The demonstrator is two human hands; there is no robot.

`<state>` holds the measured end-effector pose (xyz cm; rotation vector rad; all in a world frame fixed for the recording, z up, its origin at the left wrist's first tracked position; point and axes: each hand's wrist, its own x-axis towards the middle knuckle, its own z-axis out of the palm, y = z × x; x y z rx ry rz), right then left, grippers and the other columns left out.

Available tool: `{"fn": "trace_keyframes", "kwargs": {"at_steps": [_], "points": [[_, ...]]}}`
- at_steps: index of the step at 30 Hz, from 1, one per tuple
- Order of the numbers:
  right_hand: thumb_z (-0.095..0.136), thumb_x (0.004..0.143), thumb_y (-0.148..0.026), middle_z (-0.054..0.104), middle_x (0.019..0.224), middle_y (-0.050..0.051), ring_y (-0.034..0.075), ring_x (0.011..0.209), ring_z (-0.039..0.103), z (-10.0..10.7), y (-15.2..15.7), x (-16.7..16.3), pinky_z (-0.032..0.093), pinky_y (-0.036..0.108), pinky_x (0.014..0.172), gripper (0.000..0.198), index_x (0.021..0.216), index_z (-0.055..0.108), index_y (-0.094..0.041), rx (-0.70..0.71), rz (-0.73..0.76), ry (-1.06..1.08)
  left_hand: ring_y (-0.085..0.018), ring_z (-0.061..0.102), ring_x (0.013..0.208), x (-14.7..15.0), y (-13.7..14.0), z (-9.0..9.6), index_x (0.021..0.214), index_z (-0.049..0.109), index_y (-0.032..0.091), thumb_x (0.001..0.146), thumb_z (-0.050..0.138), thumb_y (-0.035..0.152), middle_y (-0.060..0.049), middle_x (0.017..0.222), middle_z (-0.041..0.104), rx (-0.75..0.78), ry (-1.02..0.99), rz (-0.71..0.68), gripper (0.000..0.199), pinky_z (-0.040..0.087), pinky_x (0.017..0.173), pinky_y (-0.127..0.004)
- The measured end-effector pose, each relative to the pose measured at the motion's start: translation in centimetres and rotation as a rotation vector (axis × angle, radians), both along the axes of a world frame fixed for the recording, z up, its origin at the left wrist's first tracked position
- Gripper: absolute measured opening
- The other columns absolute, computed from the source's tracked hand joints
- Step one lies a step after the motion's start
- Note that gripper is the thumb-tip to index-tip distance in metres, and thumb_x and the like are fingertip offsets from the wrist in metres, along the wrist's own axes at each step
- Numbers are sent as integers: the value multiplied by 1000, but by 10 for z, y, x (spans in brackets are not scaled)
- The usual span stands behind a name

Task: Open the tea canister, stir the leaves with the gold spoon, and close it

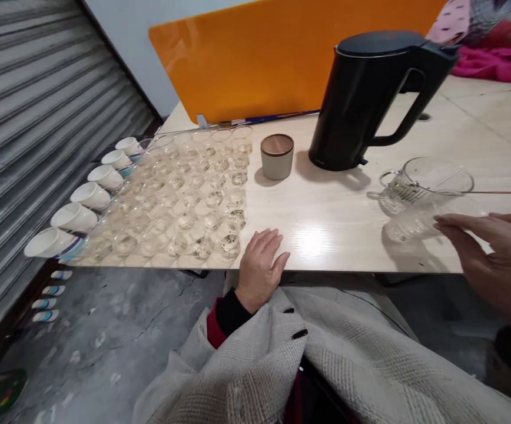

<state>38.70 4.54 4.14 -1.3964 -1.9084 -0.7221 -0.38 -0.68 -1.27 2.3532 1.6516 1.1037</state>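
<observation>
My left hand (262, 268) lies at the table's front edge with its fingers stretched out, holding nothing. Close to its left stand rows of clear plastic cups (185, 194), many with dark specks at the bottom. On the right, my right hand (494, 253) grips a clear plastic cup (418, 224), tilted on its side; whether it is one cup or a nested stack I cannot tell. Just behind it is a glass cup with a handle (436, 171), with bits of dried leaf inside and a thin brown stick (489, 192) across its rim.
A black electric kettle (357, 106) stands at the back right. Left of it is a grey canister with a wooden lid (277, 158). Several white paper cups (74, 217) line the table's left edge. An orange divider (255, 59) runs along the back, with pink cloth (494, 62) beyond.
</observation>
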Motion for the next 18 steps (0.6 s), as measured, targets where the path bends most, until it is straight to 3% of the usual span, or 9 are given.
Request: {"fn": "trace_keyframes", "kwargs": {"at_steps": [3,7,18], "points": [[59,106,-43,78,79,7,29,78,73,14,-3,-13,48,39,60,30,99,78,-22,76,104,-89,-31,68,133,-1,1,-1,133,69,19,105,62,30,-13,137,76,18,30,-12,31,54,118,-60],[63,105,-39,78,80,7,27,75,70,21,-6,-20,48,36,61,27,98,78,-19,6,122,-19,-32,68,133,-2,2,-3,131,69,17,104,64,29,-13,136,76,42,51,-23,30,54,117,-61],[71,100,-24,83,92,5,22,80,72,35,-24,-31,61,37,84,10,103,79,-20,1,109,159,-32,69,133,-5,4,-6,129,70,20,105,62,29,-12,135,77,71,57,-35,26,54,117,-61]]}}
